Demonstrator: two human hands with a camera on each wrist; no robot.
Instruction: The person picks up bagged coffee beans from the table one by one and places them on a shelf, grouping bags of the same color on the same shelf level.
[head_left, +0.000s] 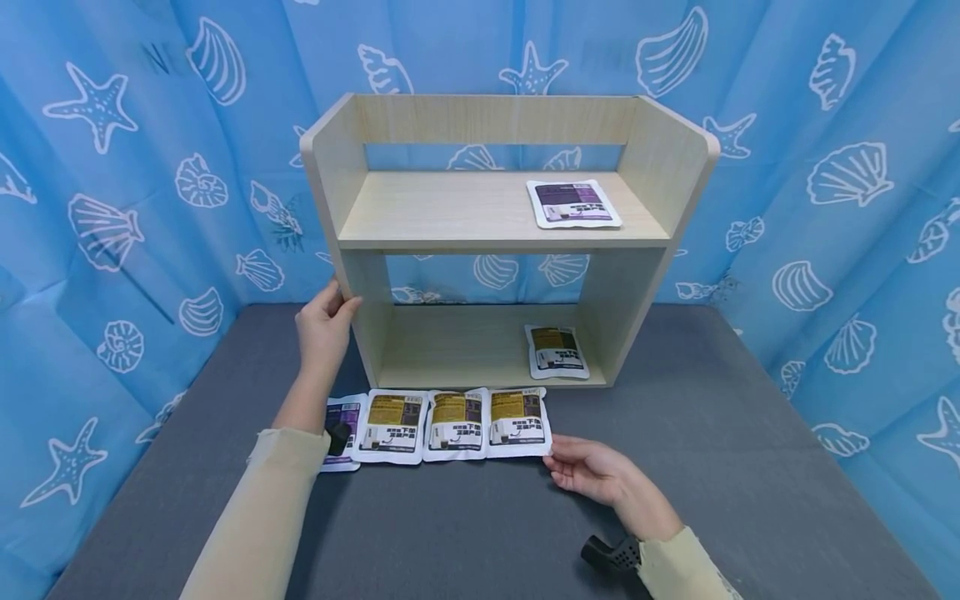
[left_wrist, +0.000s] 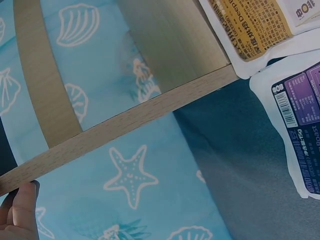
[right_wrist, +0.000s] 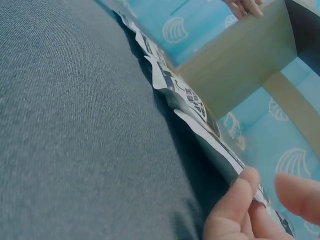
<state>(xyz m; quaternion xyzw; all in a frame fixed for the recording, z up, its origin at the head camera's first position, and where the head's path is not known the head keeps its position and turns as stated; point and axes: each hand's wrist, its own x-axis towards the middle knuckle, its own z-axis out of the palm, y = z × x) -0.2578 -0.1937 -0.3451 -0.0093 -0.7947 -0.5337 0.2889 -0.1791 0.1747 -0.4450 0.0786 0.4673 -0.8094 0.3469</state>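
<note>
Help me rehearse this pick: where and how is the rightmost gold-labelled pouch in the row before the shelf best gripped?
Probably pinch the rightmost pouch at its near right corner, coming from the right, where the right hand touches it. Its thin rim suits a pinch; a neighbouring pouch adjoins the left edge and the shelf stands behind.

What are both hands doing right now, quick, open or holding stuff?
Left hand: closed, gripping the wooden shelf's left side panel.
Right hand: closed, holding the right edge of the row's rightmost gold-labelled pouch.
</note>
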